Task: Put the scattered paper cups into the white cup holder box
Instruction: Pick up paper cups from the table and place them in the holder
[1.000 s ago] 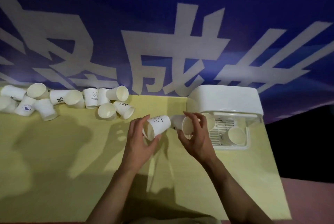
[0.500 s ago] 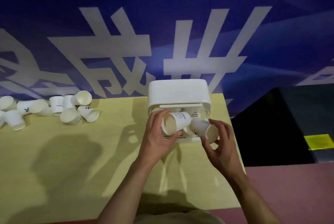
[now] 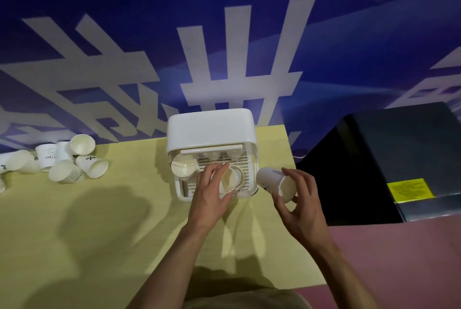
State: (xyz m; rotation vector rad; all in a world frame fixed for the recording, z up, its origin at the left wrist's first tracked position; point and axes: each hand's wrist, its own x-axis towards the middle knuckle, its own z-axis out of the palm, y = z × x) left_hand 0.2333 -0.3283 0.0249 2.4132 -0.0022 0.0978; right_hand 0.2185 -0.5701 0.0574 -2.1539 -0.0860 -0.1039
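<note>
The white cup holder box [image 3: 210, 129] stands at the back of the yellow table [image 3: 112, 221], its lid raised over a slatted tray. My left hand [image 3: 209, 194] holds a paper cup [image 3: 230, 180] on its side over the tray. To the right of the box, my right hand [image 3: 299, 205] grips a second paper cup [image 3: 275, 184], tilted with its mouth toward me. Another cup [image 3: 184, 169] lies inside the box at the tray's left. Several scattered cups [image 3: 72, 161] lie on the table's far left.
A dark grey cabinet [image 3: 404, 159] with a yellow label stands to the right of the table. A blue banner with white characters [image 3: 224, 46] hangs behind the table. The table's right edge runs just past the box.
My left hand has lowered its cup deeper onto the tray. My right hand has drawn its cup away to the right of the box. The view has shifted slightly right.
</note>
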